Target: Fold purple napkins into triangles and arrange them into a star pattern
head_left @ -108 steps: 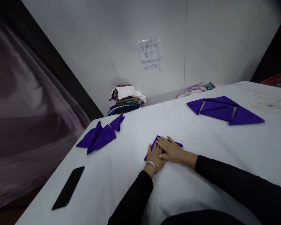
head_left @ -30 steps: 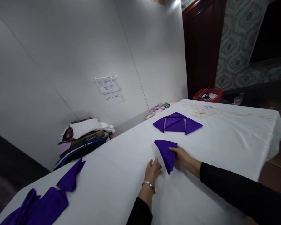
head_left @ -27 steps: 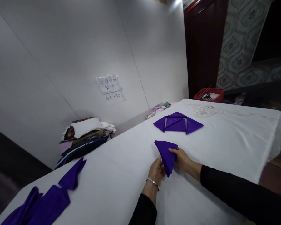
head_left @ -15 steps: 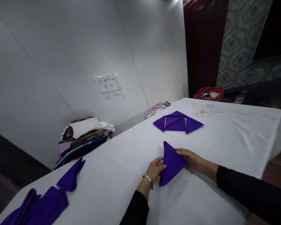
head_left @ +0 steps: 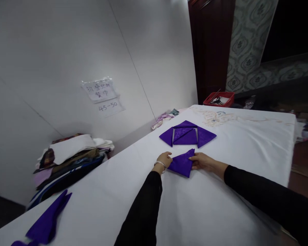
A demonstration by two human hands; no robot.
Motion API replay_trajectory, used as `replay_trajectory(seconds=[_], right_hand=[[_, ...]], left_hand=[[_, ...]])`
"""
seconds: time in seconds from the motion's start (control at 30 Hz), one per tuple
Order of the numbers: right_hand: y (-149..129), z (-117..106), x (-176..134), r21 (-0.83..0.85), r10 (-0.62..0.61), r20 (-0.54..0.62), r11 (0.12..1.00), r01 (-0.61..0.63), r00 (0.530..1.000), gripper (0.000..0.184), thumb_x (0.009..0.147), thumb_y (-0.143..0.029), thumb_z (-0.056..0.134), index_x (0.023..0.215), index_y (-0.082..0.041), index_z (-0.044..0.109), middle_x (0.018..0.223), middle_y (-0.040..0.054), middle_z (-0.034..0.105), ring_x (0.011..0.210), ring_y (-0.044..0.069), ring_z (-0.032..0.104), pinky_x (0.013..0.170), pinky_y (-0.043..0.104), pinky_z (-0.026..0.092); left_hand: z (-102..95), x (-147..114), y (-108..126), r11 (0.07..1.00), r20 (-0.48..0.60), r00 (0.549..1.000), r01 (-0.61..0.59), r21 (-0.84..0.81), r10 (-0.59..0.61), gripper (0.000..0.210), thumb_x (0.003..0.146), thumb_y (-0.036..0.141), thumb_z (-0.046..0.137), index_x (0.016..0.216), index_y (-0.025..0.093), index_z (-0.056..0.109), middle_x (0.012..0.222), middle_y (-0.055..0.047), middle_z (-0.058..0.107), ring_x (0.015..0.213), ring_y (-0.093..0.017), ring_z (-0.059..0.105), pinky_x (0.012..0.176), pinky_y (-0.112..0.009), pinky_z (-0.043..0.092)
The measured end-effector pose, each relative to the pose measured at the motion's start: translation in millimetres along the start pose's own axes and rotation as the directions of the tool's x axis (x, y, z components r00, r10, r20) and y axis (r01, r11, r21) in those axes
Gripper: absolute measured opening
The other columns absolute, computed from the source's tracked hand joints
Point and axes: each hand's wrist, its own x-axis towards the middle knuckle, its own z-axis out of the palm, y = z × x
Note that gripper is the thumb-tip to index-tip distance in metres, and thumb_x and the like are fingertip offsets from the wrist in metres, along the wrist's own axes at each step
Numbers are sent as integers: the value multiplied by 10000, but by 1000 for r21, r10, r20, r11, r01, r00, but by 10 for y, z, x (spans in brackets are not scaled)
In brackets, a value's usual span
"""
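Note:
A folded purple cloth napkin [head_left: 181,164] is held between my two hands, low over the white tablecloth. My left hand [head_left: 165,159], with a silver bracelet at the wrist, grips its left corner. On the other side my right hand [head_left: 200,161] pinches the right edge, fingers partly hidden behind the fabric. Just beyond lies an arrangement of folded purple napkins [head_left: 185,135]: triangles placed around a middle piece, with narrow gaps of white between. Another purple napkin [head_left: 47,218] lies crumpled at the lower left of the table.
The white tablecloth [head_left: 246,150] has an embroidered pattern at its far end. Stacked clothes [head_left: 74,157] stand beside the table's left edge, against a white wall with paper signs [head_left: 102,95]. A red basket [head_left: 219,99] holding scissors sits past the far edge.
Both hands have carried the napkin forward, close to the arrangement, and turned it so that its point now faces left. The camera view has shifted to the right.

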Motion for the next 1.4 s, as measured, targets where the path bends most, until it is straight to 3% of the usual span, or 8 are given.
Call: replay_trajectory(seconds=[0.23, 0.5, 0.87, 1.03, 1.13, 1.23, 1.33, 1.4], right_hand=[[-182, -127, 306, 77, 69, -82, 995, -63, 994, 68, 828, -82, 507, 813, -96, 572, 638, 72, 662, 540, 143, 639, 576, 260, 556], [-177, -182, 375, 135, 84, -82, 988, -72, 993, 56, 819, -88, 538, 783, -113, 571, 623, 66, 656, 542, 141, 633, 564, 249, 557], [-241, -241, 180, 113, 92, -69, 990, -84, 993, 55, 797, -143, 611, 794, -89, 602, 717, 118, 682, 631, 162, 660, 587, 233, 555], [-249, -378, 101, -53, 147, -74, 987, -152, 986, 149, 790, -258, 632, 786, -111, 606, 796, 135, 690, 649, 170, 666, 560, 238, 551], [-233, -496, 82, -269, 47, -46, 961, -58, 998, 158, 771, -296, 623, 793, -144, 585, 780, 91, 681, 595, 161, 650, 483, 235, 522], [-272, -670, 55, -637, -292, -68, 749, 184, 954, 109, 789, -276, 540, 841, -187, 576, 727, 31, 659, 565, 156, 622, 473, 256, 504], [-320, -893, 16, -920, -676, 80, 233, 314, 733, 216, 799, -258, 484, 979, -224, 599, 891, 53, 657, 786, 206, 628, 674, 348, 526], [-322, -1021, 3, -942, -753, 273, -83, 325, 598, 305, 806, -260, 470, 1087, -227, 584, 1078, 91, 614, 983, 246, 574, 814, 409, 486]], left_hand=[[148, 390, 97, 980, -181, 973, -110, 168, 140, 266, 712, 142, 598, 954, 233, 660, 940, -32, 673, 1041, -224, 533, 989, -351, 310], [411, 28, -277, 998, -507, 862, 15, 53, 14, 447, 834, 307, 483, 1247, 150, 418, 1284, -148, 431, 1229, -261, 376, 1024, -394, 292], [655, 328, -124, 997, -412, 911, -37, -65, 7, 524, 781, 176, 542, 1275, 149, 370, 1414, -134, 323, 1318, -211, 277, 1060, -314, 266], [601, 395, -117, 999, -381, 924, -32, -25, 20, 455, 767, 168, 545, 1213, 128, 460, 1382, -133, 385, 1298, -213, 321, 1079, -306, 240], [591, 365, -103, 1000, -382, 924, -26, 12, 29, 455, 765, 167, 538, 1211, 110, 470, 1400, -152, 356, 1304, -221, 310, 1077, -308, 250], [580, 277, -50, 999, -399, 916, -32, 39, 44, 463, 795, 209, 509, 1241, 103, 447, 1452, -162, 251, 1328, -230, 257, 1081, -329, 242], [602, 119, 40, 976, -396, 903, -93, 197, 166, 495, 819, 314, 499, 1281, 150, 427, 1481, -129, 191, 1333, -241, 235, 1075, -372, 243], [651, 10, 106, 914, -319, 904, -156, 375, 285, 548, 794, 378, 535, 1301, 208, 418, 1486, -97, 197, 1339, -265, 209, 1068, -430, 235]])
